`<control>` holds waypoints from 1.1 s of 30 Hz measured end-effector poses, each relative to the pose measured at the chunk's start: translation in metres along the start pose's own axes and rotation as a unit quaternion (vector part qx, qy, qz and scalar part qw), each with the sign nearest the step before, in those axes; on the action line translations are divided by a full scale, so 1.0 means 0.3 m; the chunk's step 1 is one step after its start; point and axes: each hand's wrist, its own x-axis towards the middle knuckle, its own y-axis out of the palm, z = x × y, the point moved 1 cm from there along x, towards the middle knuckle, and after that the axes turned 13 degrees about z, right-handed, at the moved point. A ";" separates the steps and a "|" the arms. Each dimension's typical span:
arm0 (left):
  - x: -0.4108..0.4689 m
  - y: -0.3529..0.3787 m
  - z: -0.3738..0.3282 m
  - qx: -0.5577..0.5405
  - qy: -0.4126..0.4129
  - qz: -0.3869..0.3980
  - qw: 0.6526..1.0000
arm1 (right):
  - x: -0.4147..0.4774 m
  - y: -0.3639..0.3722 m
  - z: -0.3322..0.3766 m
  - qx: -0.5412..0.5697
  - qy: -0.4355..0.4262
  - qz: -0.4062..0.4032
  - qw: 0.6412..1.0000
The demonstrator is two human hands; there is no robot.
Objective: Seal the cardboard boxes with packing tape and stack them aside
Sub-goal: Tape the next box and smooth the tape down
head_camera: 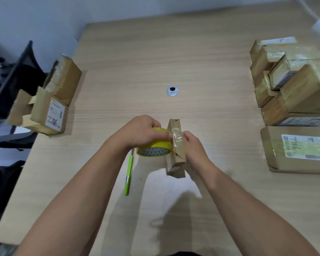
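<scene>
A small cardboard box [176, 159] stands on edge near the middle of the wooden table [155, 61]. My right hand [193, 146] grips its right side. My left hand [142, 133] holds a yellow roll of packing tape [154, 148] against the box's left face, the thumb pressing a clear strip of tape onto the box top. A pile of taped boxes [294, 93] stands at the right, and a few boxes [50, 100] sit at the left edge.
A green utility knife [129, 174] lies on the table just left of the tape roll. A round cable grommet [172, 91] sits in the table's middle. A dark chair [11, 74] stands beyond the left edge.
</scene>
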 end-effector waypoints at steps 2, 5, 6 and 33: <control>0.022 0.023 -0.047 0.026 0.000 -0.021 0.999 | -0.034 -0.045 0.035 0.106 0.029 0.048 0.993; 0.055 0.057 -0.113 0.061 0.009 -0.025 0.998 | -0.071 -0.113 0.056 0.179 0.016 0.102 0.978; 0.064 0.067 -0.132 0.063 0.013 -0.026 0.998 | -0.085 -0.132 0.060 0.188 0.003 0.122 0.975; 0.147 0.185 0.029 -0.132 0.102 0.038 0.985 | -0.033 -0.162 -0.104 0.075 0.014 -0.088 0.993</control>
